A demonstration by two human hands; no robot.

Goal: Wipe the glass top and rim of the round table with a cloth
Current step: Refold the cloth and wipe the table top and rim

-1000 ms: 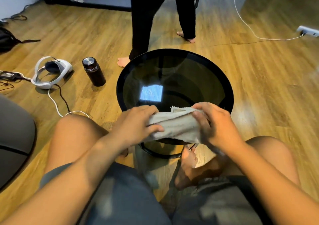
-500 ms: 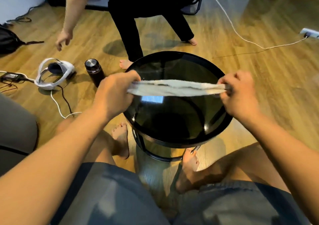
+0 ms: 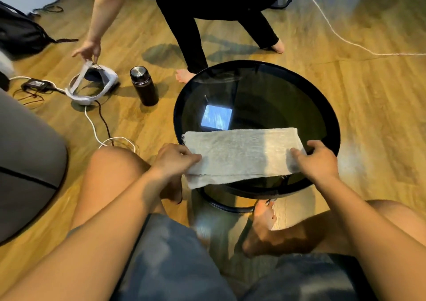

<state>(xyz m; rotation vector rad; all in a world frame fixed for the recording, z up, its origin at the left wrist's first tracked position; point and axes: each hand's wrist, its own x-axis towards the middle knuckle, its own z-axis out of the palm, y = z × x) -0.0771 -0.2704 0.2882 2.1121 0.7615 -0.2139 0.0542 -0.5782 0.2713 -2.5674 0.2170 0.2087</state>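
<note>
While the left hand (image 3: 175,160) pinches the cloth's left end, thumb on top and the other fingers curled underneath, the right hand (image 3: 317,160) grips the right end with its thumb lying across the upper face and the rest of the fingers wrapped over the edge. The cloth (image 3: 242,153), a pale grey rectangle folded double, is spread flat between them over the near part of the table (image 3: 332,125). Its left end overhangs the rim at the near-left edge, and its near-left corner droops below the rim; the far edge runs across the dark glass just short of a bright square reflection near the centre. Whether the middle of the cloth lies on the glass or is held just above it cannot be told. The person's bare knees flank the table, and one foot (image 3: 262,213) sits by its ring base. On the wooden floor to the left stand a dark bottle (image 3: 144,86) and a white headset (image 3: 91,86), which a second person's hand (image 3: 88,50) is touching at the strap.
</note>
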